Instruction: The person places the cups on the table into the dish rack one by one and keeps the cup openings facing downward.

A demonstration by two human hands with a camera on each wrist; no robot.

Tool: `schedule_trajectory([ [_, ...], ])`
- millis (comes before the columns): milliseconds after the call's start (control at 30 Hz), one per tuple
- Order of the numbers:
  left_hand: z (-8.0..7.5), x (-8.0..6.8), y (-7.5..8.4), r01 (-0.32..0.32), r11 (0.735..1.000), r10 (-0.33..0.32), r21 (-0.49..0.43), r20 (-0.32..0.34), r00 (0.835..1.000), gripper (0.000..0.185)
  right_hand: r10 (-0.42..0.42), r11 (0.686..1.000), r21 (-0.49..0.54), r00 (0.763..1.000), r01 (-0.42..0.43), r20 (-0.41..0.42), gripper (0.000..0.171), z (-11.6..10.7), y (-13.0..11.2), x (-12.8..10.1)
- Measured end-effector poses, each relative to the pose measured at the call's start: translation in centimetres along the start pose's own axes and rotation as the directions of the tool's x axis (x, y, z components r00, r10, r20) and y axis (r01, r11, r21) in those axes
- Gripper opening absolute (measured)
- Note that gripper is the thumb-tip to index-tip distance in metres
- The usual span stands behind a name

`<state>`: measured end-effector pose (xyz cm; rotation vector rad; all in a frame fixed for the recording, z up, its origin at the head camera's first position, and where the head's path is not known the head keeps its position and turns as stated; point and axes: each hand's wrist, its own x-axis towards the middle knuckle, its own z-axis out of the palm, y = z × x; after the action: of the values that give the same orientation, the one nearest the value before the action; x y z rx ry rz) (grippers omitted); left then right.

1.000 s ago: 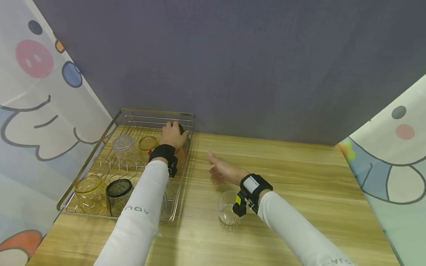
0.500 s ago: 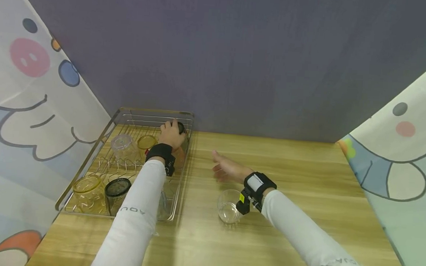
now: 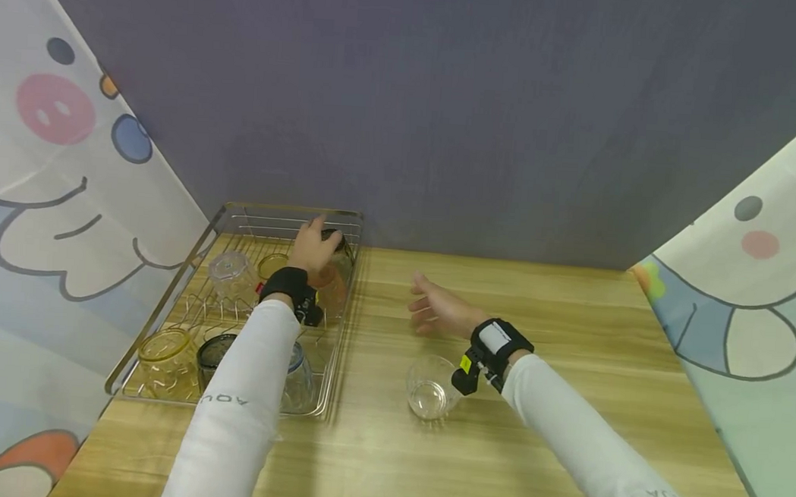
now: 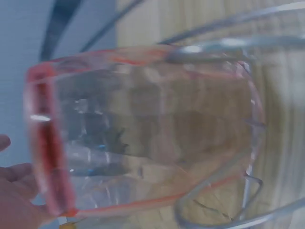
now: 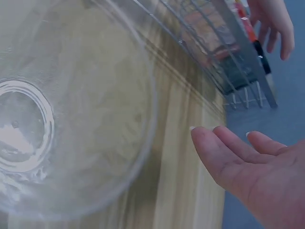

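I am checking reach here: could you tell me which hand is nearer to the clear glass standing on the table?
Right. The right hand hovers open just beyond the clear glass, not touching it. The left hand is farther off, over the far end of the wire rack, at an orange-tinted glass.

The left arm, in a white sleeve with a black wrist strap, stretches toward the far left corner of the desk; the left hand (image 3: 312, 246) has its fingers bent downward there. The right hand (image 3: 439, 309) hovers mid-desk, palm inward, fingers relaxed and slightly spread, holding nothing.
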<state>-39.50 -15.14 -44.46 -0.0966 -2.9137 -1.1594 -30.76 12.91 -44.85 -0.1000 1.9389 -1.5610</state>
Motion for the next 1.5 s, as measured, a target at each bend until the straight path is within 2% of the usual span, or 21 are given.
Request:
schedule_trajectory([
  [233,-1.9,-1.6,1.2,-0.045,0.982,0.044,-0.183,-0.009,0.999,0.068,-0.08,0.996,0.039,0.997,0.081,-0.014,0.079,-2.1,-1.6,-1.4],
  [433,-3.0,-2.9,1.9,-0.094,0.937,0.098,-0.338,-0.006,0.995,0.068,-0.174,0.98,0.097,0.985,0.175,-0.016,0.084,-4.2,-2.5,-2.4],
  [667,-4.0,-5.0,2.8,-0.17,0.905,0.186,-0.39,0.003,0.983,0.063,-0.264,0.926,0.268,0.963,0.267,-0.048,0.087,-6.6,-2.9,-5.0],
  [800,-4.5,-6.0,3.2,-0.206,0.888,0.229,-0.41,0.006,0.973,0.059,-0.295,0.897,0.327,0.954,0.298,-0.059,0.086,-8.1,-2.9,-6.9],
  [933,-4.8,-6.9,3.2,-0.253,0.856,0.278,-0.451,-0.013,0.961,0.063,-0.352,0.844,0.409,0.934,0.347,-0.066,0.079,-9.7,-2.4,-8.5],
  [1000,-5.0,-7.3,2.9,-0.28,0.831,0.306,-0.48,-0.026,0.952,0.067,-0.398,0.803,0.461,0.916,0.377,-0.057,0.071,-10.4,-2.1,-9.1],
  [1033,-4.9,-7.1,2.3,-0.307,0.803,0.337,-0.511,-0.035,0.941,0.067,-0.422,0.779,0.49,0.905,0.39,-0.05,0.067,-10.9,-1.8,-9.4],
  [1100,-4.9,-7.1,1.8,-0.325,0.78,0.363,-0.536,-0.037,0.931,0.065,-0.466,0.74,0.535,0.884,0.408,-0.031,0.059,-11.6,-1.4,-10.0],
  [1167,-4.9,-7.0,1.1,-0.334,0.768,0.38,-0.547,-0.032,0.925,0.06,-0.498,0.71,0.569,0.867,0.415,-0.01,0.055,-12.3,-1.1,-10.6],
  [1233,-4.8,-6.4,0.3,-0.339,0.763,0.389,-0.55,-0.028,0.921,0.055,-0.521,0.693,0.588,0.853,0.417,0.01,0.054,-12.9,-0.8,-11.0],
  [1300,-4.8,-6.0,-0.3,-0.339,0.761,0.391,-0.554,-0.027,0.92,0.054,-0.538,0.686,0.593,0.843,0.422,0.024,0.054,-13.3,-0.7,-11.4],
  [1367,-4.8,-5.9,-0.4,-0.348,0.757,0.397,-0.554,-0.033,0.917,0.055,-0.55,0.694,0.573,0.834,0.437,0.03,0.054,-13.7,-0.6,-11.7],
  [1467,-5.3,-6.7,0.5,-0.335,0.767,0.384,-0.547,-0.026,0.923,0.057,-0.55,0.729,0.5,0.835,0.468,0.02,0.052,-14.1,-0.7,-12.1],
  [1500,-5.5,-7.1,1.1,-0.323,0.784,0.368,-0.53,-0.022,0.929,0.056,-0.541,0.752,0.455,0.841,0.477,0.011,0.05,-14.1,-0.8,-12.3],
])
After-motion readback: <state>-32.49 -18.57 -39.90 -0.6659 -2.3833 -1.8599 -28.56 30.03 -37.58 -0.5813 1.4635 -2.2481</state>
